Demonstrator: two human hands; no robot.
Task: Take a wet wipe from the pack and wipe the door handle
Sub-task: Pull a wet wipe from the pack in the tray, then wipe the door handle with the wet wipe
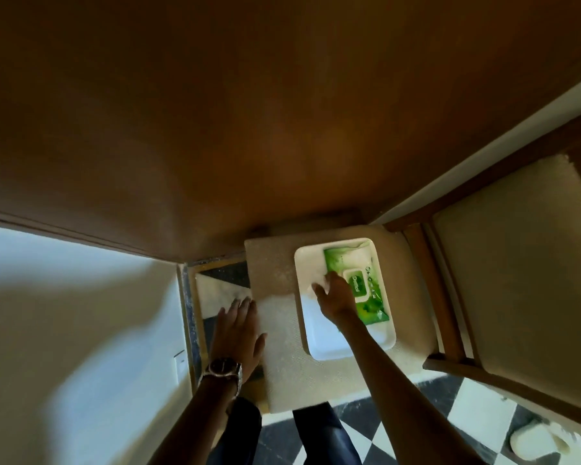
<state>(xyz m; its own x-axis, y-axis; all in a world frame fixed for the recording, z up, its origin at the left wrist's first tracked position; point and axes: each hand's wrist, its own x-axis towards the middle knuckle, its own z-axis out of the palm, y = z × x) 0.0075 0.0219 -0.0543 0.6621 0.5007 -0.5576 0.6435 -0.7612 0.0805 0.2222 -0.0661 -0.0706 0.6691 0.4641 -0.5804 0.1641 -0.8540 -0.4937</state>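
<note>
A green wet wipe pack [371,307] lies in a white tray [319,354] on a cream cushioned seat [282,370]; its lid looks closed. My right hand [336,293] reaches over the tray, just left of the pack. Its fingers are pinched on a crumpled white wet wipe [318,284], which is blurred. My left hand [239,327], with a watch on the wrist, hangs flat with fingers apart by the seat's left edge and holds nothing. The brown wooden door [249,129] fills the top of the view. Its handle is out of sight.
A second cushioned wooden chair [517,263] stands close on the right. A pale wall [81,313] and the door frame are on the left. Below is a black and white checkered floor [467,414] with a white object [534,441] lying on it.
</note>
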